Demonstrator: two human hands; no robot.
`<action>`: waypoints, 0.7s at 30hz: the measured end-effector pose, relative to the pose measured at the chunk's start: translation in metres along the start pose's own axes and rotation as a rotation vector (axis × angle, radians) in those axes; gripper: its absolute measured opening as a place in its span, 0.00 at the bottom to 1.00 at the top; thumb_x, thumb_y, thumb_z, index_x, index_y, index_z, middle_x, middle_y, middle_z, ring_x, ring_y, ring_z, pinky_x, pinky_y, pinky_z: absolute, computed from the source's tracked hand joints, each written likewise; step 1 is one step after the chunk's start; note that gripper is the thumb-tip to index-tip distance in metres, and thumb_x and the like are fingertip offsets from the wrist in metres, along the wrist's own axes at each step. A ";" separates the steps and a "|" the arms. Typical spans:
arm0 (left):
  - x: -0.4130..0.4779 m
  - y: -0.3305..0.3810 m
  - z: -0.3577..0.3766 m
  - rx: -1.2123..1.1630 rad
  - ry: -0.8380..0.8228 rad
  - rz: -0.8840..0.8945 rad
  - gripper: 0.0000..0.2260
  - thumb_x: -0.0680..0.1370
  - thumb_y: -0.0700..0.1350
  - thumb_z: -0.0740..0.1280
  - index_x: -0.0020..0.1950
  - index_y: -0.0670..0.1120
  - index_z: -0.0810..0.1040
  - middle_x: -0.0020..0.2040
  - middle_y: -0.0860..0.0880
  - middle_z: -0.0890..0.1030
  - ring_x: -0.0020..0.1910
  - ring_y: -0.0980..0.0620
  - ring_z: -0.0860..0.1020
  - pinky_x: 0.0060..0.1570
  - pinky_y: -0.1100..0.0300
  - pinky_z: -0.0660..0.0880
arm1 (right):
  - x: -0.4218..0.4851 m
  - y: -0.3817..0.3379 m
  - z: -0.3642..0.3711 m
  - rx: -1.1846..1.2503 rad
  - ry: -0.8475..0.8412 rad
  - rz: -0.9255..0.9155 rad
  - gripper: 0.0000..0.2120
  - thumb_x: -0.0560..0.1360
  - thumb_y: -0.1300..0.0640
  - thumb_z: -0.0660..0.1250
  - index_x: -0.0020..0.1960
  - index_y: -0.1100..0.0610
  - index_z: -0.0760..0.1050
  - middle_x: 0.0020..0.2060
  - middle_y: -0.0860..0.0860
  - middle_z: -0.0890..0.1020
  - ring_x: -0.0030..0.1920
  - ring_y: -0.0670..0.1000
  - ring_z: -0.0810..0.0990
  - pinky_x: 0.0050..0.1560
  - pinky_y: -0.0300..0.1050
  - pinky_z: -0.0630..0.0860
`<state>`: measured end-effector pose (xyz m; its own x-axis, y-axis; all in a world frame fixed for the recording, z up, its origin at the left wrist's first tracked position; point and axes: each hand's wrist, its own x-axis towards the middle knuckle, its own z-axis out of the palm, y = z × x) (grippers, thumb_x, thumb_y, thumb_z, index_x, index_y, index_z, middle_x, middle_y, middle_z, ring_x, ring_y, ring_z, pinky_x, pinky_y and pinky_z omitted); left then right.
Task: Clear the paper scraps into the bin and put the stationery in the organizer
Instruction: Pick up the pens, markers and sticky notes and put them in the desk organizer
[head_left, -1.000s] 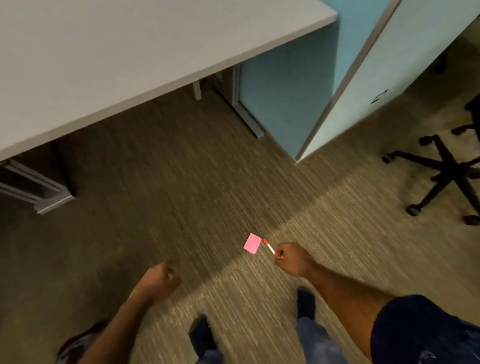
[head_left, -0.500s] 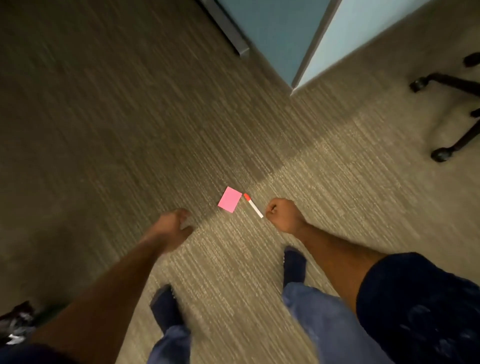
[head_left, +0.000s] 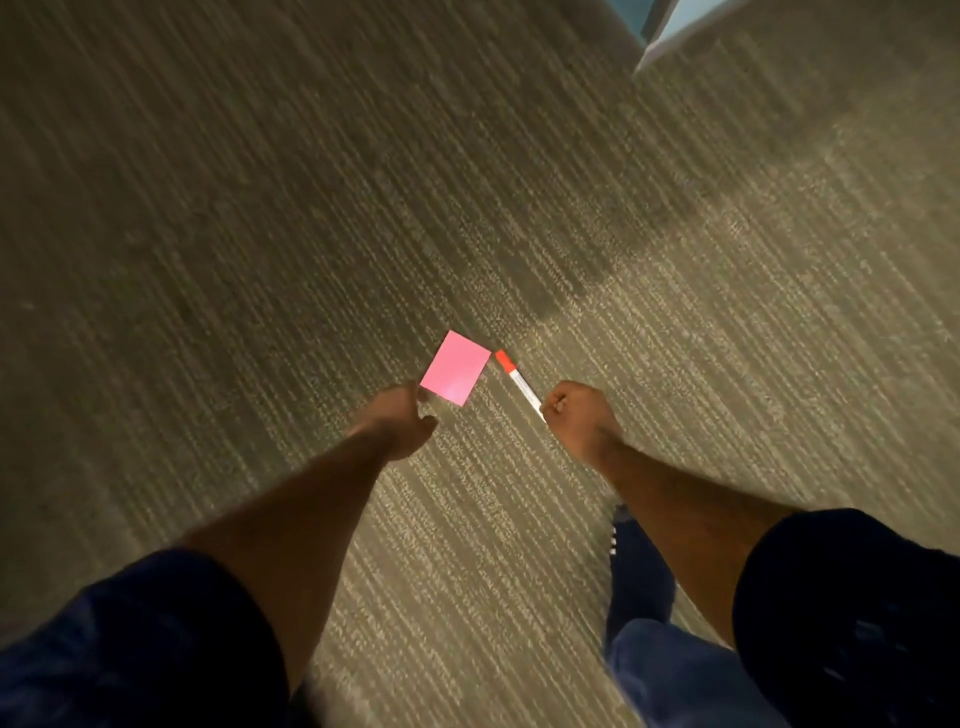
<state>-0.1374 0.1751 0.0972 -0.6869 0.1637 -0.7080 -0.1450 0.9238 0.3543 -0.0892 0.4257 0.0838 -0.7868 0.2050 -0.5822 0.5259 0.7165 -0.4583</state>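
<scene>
A pink sticky note (head_left: 455, 367) lies flat on the carpet in the middle of the view. My left hand (head_left: 400, 423) reaches down to its near-left corner, fingertips touching the edge, thumb apart from the fingers. Whether it grips the note is unclear. My right hand (head_left: 579, 415) is a closed fist just right of the note. It holds a white marker with a red cap (head_left: 517, 382), whose cap end points up-left toward the note's right corner. No bin or organizer is in sight.
Striped grey-brown carpet (head_left: 260, 234) fills the view. A pale blue partition corner (head_left: 660, 31) shows at the top right. My right leg and dark shoe (head_left: 636, 566) stand below the right arm.
The view has tilted down and closed in on the floor; desk and chair base have left the view. My left hand has moved forward to the note's corner. The right fist still holds the marker.
</scene>
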 end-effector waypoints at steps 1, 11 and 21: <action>0.012 0.000 0.006 -0.001 0.020 -0.001 0.19 0.77 0.48 0.66 0.67 0.44 0.72 0.62 0.43 0.79 0.60 0.45 0.77 0.53 0.57 0.72 | 0.010 0.002 0.007 -0.006 0.003 -0.013 0.04 0.72 0.58 0.68 0.43 0.59 0.79 0.42 0.57 0.84 0.42 0.58 0.81 0.44 0.49 0.79; 0.090 0.012 0.038 0.114 0.198 -0.044 0.33 0.72 0.55 0.72 0.70 0.41 0.65 0.65 0.39 0.72 0.63 0.41 0.72 0.58 0.46 0.75 | 0.069 0.007 0.038 -0.185 0.039 -0.123 0.12 0.71 0.51 0.73 0.48 0.57 0.77 0.46 0.55 0.81 0.45 0.53 0.79 0.46 0.50 0.80; 0.107 0.024 0.044 0.139 0.244 -0.099 0.39 0.67 0.55 0.77 0.70 0.43 0.63 0.68 0.39 0.68 0.67 0.40 0.68 0.60 0.46 0.74 | 0.077 0.007 0.050 -0.163 0.047 -0.087 0.08 0.70 0.53 0.73 0.47 0.53 0.78 0.43 0.52 0.84 0.40 0.52 0.80 0.38 0.43 0.77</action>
<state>-0.1833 0.2298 0.0027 -0.8274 -0.0022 -0.5616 -0.1327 0.9725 0.1916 -0.1298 0.4128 0.0026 -0.8430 0.1658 -0.5117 0.3991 0.8306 -0.3884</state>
